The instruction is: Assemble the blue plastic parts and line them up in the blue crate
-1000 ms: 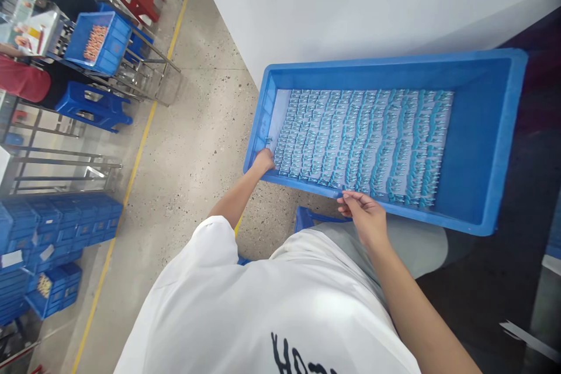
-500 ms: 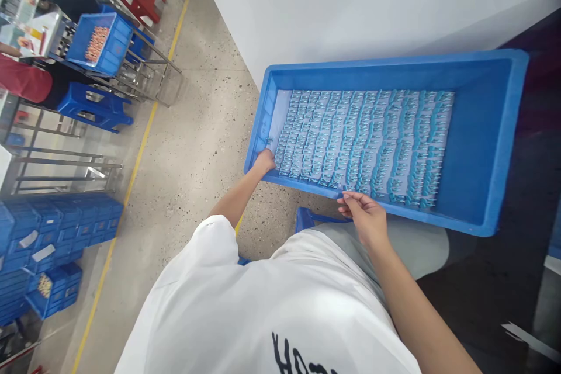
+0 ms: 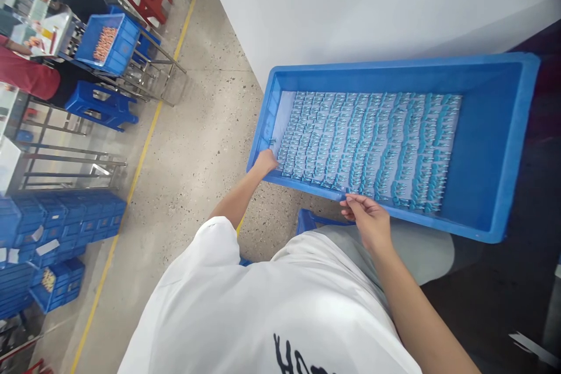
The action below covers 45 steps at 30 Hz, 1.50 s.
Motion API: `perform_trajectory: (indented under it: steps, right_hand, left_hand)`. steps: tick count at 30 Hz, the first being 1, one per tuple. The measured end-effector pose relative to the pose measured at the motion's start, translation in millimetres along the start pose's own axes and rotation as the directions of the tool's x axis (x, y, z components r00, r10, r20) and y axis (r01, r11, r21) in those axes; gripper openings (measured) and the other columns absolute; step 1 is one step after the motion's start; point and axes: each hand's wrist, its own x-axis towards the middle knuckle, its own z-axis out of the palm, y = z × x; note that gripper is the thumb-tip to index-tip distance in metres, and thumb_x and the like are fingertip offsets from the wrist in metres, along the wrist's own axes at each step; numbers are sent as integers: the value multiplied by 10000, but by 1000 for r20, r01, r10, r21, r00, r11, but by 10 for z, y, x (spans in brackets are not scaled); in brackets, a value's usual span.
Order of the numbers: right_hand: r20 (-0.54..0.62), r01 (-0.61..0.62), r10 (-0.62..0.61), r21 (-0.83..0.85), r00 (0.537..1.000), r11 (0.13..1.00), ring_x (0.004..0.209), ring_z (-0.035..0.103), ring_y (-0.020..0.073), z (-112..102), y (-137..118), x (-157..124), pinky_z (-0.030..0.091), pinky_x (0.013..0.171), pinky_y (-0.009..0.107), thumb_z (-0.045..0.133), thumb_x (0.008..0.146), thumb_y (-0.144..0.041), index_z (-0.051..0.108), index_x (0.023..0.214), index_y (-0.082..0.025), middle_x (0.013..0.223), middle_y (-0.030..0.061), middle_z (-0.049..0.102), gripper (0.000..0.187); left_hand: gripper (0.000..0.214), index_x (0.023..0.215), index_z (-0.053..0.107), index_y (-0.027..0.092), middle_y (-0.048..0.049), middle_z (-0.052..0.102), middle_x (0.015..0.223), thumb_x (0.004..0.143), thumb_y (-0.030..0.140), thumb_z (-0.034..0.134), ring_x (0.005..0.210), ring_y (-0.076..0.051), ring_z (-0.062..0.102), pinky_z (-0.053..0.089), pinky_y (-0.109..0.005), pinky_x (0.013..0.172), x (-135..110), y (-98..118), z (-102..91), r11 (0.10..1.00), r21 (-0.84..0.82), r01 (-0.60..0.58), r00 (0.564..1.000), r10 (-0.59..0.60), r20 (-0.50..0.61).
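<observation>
A long blue plastic tray (image 3: 504,146) lies across my lap, holding a white sheet (image 3: 284,114) covered with rows of several small blue parts (image 3: 368,149). My left hand (image 3: 265,161) grips the tray's near left corner, fingers curled over the rim. My right hand (image 3: 367,219) rests at the tray's near rim, thumb and fingers pinched together on the edge. What the pinch holds beyond the rim is too small to make out.
A white wall (image 3: 372,6) stands behind the tray. On the left, a yellow floor line (image 3: 131,175), stacked blue crates (image 3: 52,228), a blue stool (image 3: 99,105), metal racks (image 3: 65,160), and a blue bin of orange parts (image 3: 105,44). A person in red (image 3: 26,73) sits far left.
The view has shifted slightly; the tray and both hands keep the same hold, with the right hand a touch lower along the rim.
</observation>
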Motion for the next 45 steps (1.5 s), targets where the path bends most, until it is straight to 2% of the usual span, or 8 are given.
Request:
perform_trajectory:
  steps: [2,5,10,18,31,37,41,45]
  right_hand:
    - [-3,-5,5,0,1000,1000,610,626,130,1,-8,-7,532,540,223,860,616,-556,733,954,-165,837,68,725,532]
    - [-11,-7,7,4,1000,1000,605,621,124,8,-18,-10,530,536,215,866,604,-535,736,945,-162,837,70,726,523]
    - [-17,7,-7,-6,1000,1000,603,618,120,5,-3,9,533,533,207,867,613,-517,742,946,-163,837,73,729,502]
    - [-4,24,-24,-9,1000,1000,597,623,135,1,45,-4,534,519,229,857,618,-537,727,957,-160,835,77,724,523]
    - [-22,-19,19,36,1000,999,612,628,127,-78,106,-38,531,534,215,904,572,-563,740,948,-162,848,75,729,574]
    - [-20,-69,70,26,997,997,615,631,123,-88,157,-33,537,543,205,919,517,-594,735,933,-162,848,71,733,627]
    - [-14,-82,82,21,996,996,614,632,125,-87,155,-14,533,540,203,921,502,-593,739,933,-169,838,63,733,631]
    - [-15,-82,83,19,996,996,612,630,129,-88,144,-14,534,538,211,921,506,-581,740,913,-177,831,60,731,601]
  left_hand:
    - [201,1050,707,94,-191,715,991,871,131,624,1031,-259,678,503,-346,908,4,-22,-117,998,66,-11,997,16,-81]
    - [314,1154,696,126,-188,689,1148,920,99,488,1122,-249,636,480,-336,966,79,1,-351,980,163,-116,974,145,-177]
    - [355,1031,740,112,-200,663,1185,868,-8,448,1248,-282,543,431,-381,1035,375,161,-582,884,353,-305,919,371,-133]
    - [310,963,768,103,-205,714,1066,837,-4,504,1101,-285,626,361,-421,1059,726,210,-490,765,532,-363,899,438,-17]
    - [271,987,762,72,-224,732,1027,847,23,535,1039,-290,663,320,-447,1109,809,243,-447,704,592,-391,889,455,47]
    - [214,900,775,100,-201,744,1024,805,19,601,1142,-280,623,161,-483,1229,731,217,-480,643,600,-475,844,526,106]
    - [151,780,750,110,-174,751,984,749,-1,651,1104,-271,640,257,-457,1182,567,165,-373,629,581,-517,839,506,199]
    - [133,735,725,131,-109,750,927,729,1,696,1003,-207,662,361,-382,1109,376,162,-350,680,532,-506,860,446,247]
